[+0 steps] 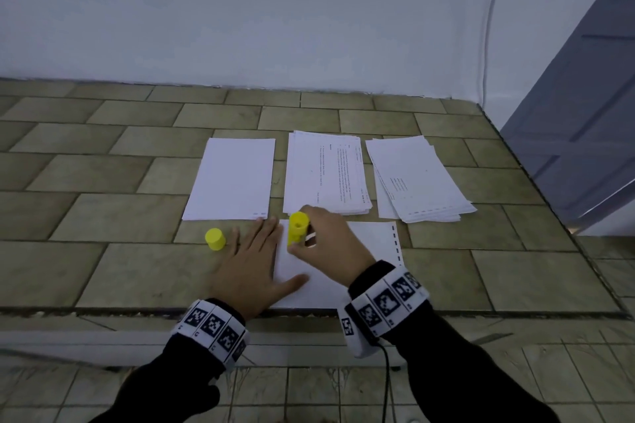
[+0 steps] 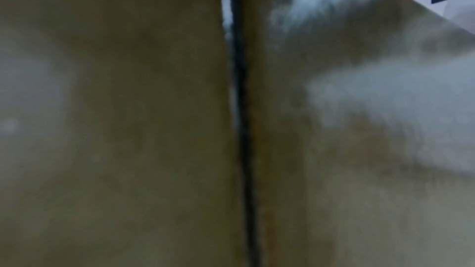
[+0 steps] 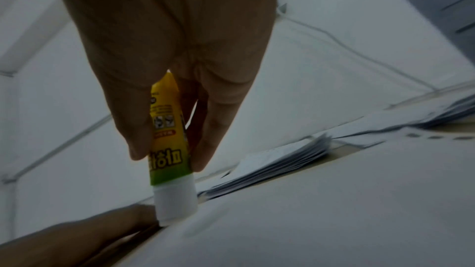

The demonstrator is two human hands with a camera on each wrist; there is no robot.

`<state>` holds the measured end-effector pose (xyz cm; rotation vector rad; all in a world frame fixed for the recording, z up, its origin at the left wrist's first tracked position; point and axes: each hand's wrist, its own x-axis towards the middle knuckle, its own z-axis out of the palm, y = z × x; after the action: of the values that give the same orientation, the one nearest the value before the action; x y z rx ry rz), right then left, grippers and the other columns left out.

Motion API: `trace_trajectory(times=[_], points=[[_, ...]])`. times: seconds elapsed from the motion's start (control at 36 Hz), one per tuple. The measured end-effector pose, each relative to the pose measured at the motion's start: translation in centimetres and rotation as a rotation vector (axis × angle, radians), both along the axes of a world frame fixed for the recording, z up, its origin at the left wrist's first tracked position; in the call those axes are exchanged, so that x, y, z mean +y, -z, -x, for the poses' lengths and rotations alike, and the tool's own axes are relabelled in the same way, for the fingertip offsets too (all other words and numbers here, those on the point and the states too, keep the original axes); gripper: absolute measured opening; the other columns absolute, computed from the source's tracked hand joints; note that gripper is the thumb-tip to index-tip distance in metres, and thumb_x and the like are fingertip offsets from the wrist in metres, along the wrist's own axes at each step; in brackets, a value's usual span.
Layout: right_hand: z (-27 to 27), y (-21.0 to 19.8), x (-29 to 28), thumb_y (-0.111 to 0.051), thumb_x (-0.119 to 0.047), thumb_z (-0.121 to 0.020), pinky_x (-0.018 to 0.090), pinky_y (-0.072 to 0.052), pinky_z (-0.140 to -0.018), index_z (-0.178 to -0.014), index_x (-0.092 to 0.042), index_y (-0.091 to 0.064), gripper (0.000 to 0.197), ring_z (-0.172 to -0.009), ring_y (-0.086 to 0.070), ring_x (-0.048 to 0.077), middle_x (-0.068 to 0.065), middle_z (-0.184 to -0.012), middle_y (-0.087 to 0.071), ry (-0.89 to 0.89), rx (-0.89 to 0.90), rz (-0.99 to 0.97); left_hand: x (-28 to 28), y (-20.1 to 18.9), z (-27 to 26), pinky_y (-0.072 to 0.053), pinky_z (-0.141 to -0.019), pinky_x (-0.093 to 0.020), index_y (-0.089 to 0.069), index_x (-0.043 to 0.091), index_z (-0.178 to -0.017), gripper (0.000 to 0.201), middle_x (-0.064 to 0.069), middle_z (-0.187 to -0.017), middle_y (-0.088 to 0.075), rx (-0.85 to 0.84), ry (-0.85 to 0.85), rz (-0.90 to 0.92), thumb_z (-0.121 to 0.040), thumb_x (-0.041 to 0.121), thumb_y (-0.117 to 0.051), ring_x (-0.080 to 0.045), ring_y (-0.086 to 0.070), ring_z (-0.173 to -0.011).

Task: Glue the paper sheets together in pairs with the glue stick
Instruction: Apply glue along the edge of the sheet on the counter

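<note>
1. Our right hand [image 1: 328, 244] pinches the glue stick [image 1: 297, 228] low on its barrel, tip on the near sheet [image 1: 364, 251].
2. Our left hand [image 1: 252, 264] lies flat, pinning that light, floppy sheet's left edge.
3. The cap [image 1: 215, 239] stands left; three stacks [image 1: 326, 175] lie beyond on the surface [image 1: 103, 182].

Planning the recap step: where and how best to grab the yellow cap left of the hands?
Take the yellow cap by its round side wall, coming from above. It stands upright on the tiles with its closed end up, apart from the left hand, so thumb and finger probably fit either side.
</note>
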<state>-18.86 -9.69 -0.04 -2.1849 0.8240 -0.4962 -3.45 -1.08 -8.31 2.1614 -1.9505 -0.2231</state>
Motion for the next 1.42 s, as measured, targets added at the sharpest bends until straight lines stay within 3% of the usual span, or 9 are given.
trace_trajectory(times=[0.11, 0.22, 0.56, 0.67, 0.78, 0.97, 1.17, 1.31, 1.42], points=[[-1.1, 0.4, 0.7, -0.069, -0.011, -0.081, 0.048, -0.050, -0.079, -0.086, -0.016, -0.047, 0.023, -0.086, -0.057, 0.028, 0.013, -0.092, -0.060, -0.055, 0.061, 0.030, -0.1, -0.1, 0.0, -0.006, -0.120, -0.054, -0.022, 0.024, -0.155, 0.108, 0.004, -0.163, -0.017, -0.012, 0.022, 0.018, -0.073, 0.094, -0.012, -0.014, 0.000, -0.151], [-0.4, 0.5, 0.6, -0.068, -0.012, -0.082, 0.045, -0.051, -0.079, -0.089, -0.020, -0.046, 0.025, -0.087, -0.058, 0.024, 0.009, -0.092, -0.060, -0.043, 0.066, 0.032, 0.0, -0.1, 0.0, 0.001, -0.121, -0.050, -0.019, 0.022, -0.156, 0.112, 0.005, -0.164, -0.011, -0.011, 0.000, -0.015, -0.071, 0.095, -0.012, -0.011, 0.004, -0.150], [9.6, 0.9, -2.9, -0.069, -0.005, -0.079, 0.037, -0.055, -0.067, -0.079, -0.007, -0.058, 0.011, -0.074, -0.062, 0.023, 0.008, -0.084, -0.064, 0.169, -0.025, 0.050, 0.0, -0.7, 0.4, 0.008, -0.120, -0.044, -0.013, 0.018, -0.156, 0.121, 0.005, -0.164, -0.002, -0.040, -0.019, -0.055, -0.065, 0.094, 0.004, -0.009, 0.007, -0.149], [12.4, 0.9, -3.7, -0.069, -0.004, -0.082, 0.031, -0.052, -0.066, -0.083, -0.006, -0.060, 0.009, -0.074, -0.062, 0.024, 0.008, -0.080, -0.065, 0.244, -0.005, 0.097, 0.1, -0.5, 0.3, 0.005, -0.121, -0.045, -0.018, 0.016, -0.156, 0.106, 0.003, -0.163, -0.008, -0.016, -0.013, -0.020, -0.076, 0.086, -0.008, -0.013, 0.001, -0.150], [13.5, 1.0, -4.2, -0.069, -0.005, -0.081, 0.035, -0.052, -0.068, -0.084, -0.007, -0.060, 0.011, -0.074, -0.062, 0.022, 0.007, -0.079, -0.064, 0.256, 0.014, 0.117, 0.3, -0.3, 0.2, 0.004, -0.121, -0.043, -0.020, 0.016, -0.155, 0.086, 0.003, -0.163, -0.010, 0.031, -0.001, 0.020, -0.087, 0.067, -0.010, -0.013, -0.001, -0.150], [9.0, 0.1, -1.5, -0.071, -0.006, -0.079, 0.034, -0.056, -0.069, -0.079, -0.006, -0.062, 0.010, -0.075, -0.064, 0.016, 0.007, -0.086, -0.065, 0.031, -0.084, 0.064, 0.3, 0.1, 0.1, 0.000, -0.121, -0.046, -0.026, 0.015, -0.154, 0.074, 0.003, -0.162, -0.016, 0.062, 0.003, 0.068, -0.091, 0.051, -0.009, -0.013, -0.005, -0.149], [3.3, 0.0, 1.7, -0.073, -0.013, -0.081, 0.039, -0.053, -0.075, -0.095, -0.006, -0.061, 0.020, -0.082, -0.060, 0.019, 0.007, -0.093, -0.063, -0.251, -0.041, 0.034, 0.3, 0.3, -0.3, -0.005, -0.121, -0.050, -0.026, 0.014, -0.154, 0.076, 0.001, -0.162, -0.015, 0.045, 0.024, 0.042, -0.092, 0.054, -0.009, -0.015, -0.005, -0.150], [1.9, 0.4, 2.2, -0.072, -0.014, -0.082, 0.042, -0.053, -0.075, -0.096, -0.005, -0.060, 0.021, -0.083, -0.058, 0.022, 0.010, -0.095, -0.061, -0.320, -0.007, 0.054, 0.3, 0.6, -0.6, -0.014, -0.118, -0.058, -0.030, 0.011, -0.152, 0.070, -0.002, -0.160, -0.020, 0.049, 0.044, 0.049, -0.094, 0.048, -0.017, -0.018, -0.010, -0.149], [2.7, 0.7, 2.0, -0.073, -0.014, -0.082, 0.041, -0.053, -0.078, -0.098, -0.005, -0.059, 0.022, -0.085, -0.057, 0.020, 0.009, -0.096, -0.061, -0.318, 0.014, 0.051, 0.3, 0.3, -0.4, -0.013, -0.118, -0.057, -0.031, 0.010, -0.152, 0.075, -0.002, -0.160, -0.020, 0.051, 0.038, 0.060, -0.095, 0.054, -0.010, -0.020, -0.012, -0.149]])
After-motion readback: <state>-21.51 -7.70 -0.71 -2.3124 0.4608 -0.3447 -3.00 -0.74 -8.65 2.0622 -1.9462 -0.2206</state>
